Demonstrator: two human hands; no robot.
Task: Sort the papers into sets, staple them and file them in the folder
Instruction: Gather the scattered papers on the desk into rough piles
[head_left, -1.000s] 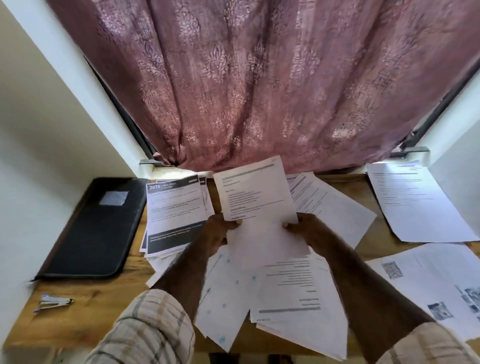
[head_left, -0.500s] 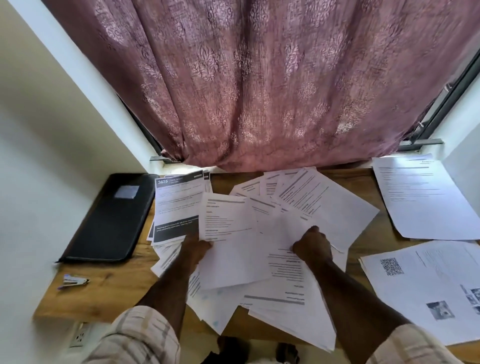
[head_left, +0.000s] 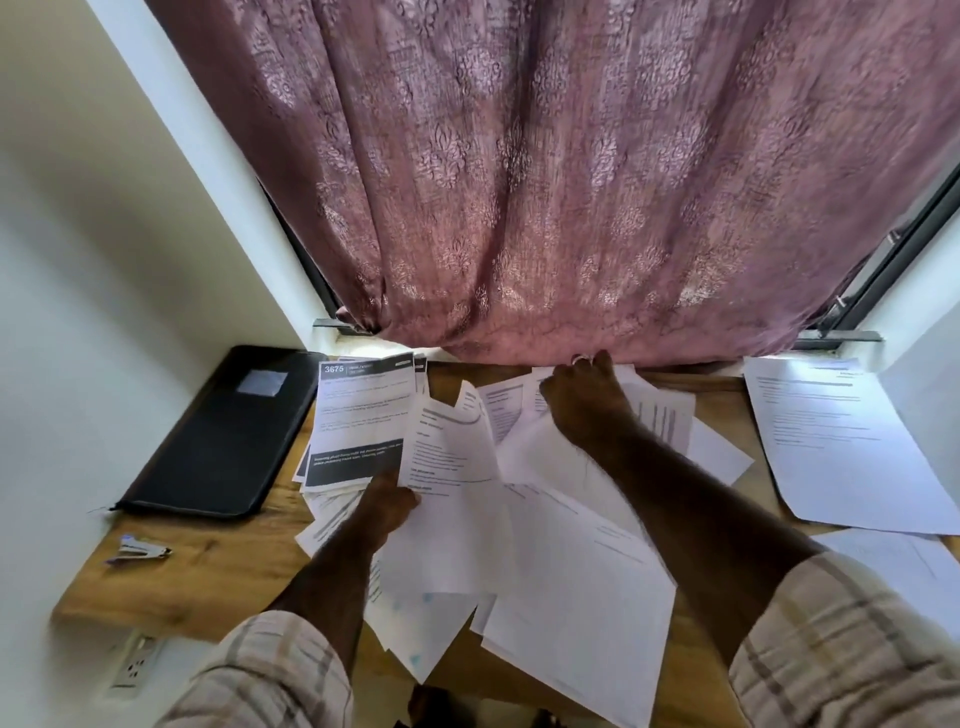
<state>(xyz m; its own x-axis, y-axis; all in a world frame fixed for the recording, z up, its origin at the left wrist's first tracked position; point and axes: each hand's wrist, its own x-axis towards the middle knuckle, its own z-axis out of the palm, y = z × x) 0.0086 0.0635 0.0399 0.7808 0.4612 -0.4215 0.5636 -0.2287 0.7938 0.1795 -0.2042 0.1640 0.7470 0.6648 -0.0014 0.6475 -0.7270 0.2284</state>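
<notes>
**Right hand reaches to far sheets while left hand holds a page**

Since half a second ago, the right hand (head_left: 584, 400) has moved from the middle of the paper heap to its far edge, close under the curtain (head_left: 545, 182). It lies on the far sheets (head_left: 660, 415) with the fingers bent downward; whether it grips one cannot be told. A ring shows on one finger.

Left hand (head_left: 389, 501) sits at the left side of the heap, fingers curled on the near left edge of a printed page (head_left: 449, 457), whose top corner curls up.

Loose papers (head_left: 571, 571) overlap in a messy spread across the middle of the wooden surface (head_left: 208, 566), some hanging over its near edge. Just left of them lies a stack topped by a sheet with black bands (head_left: 358, 415) and the number 3675. Two more sheets lie well apart on the right: one far right (head_left: 841, 447), another nearer (head_left: 904, 571), partly covered by a checked sleeve.

Black folder (head_left: 218, 436) lies closed at the far left, beside the white wall. Nearer, on the left of the surface, lies a small stapler (head_left: 137, 550), apart from both hands.
</notes>
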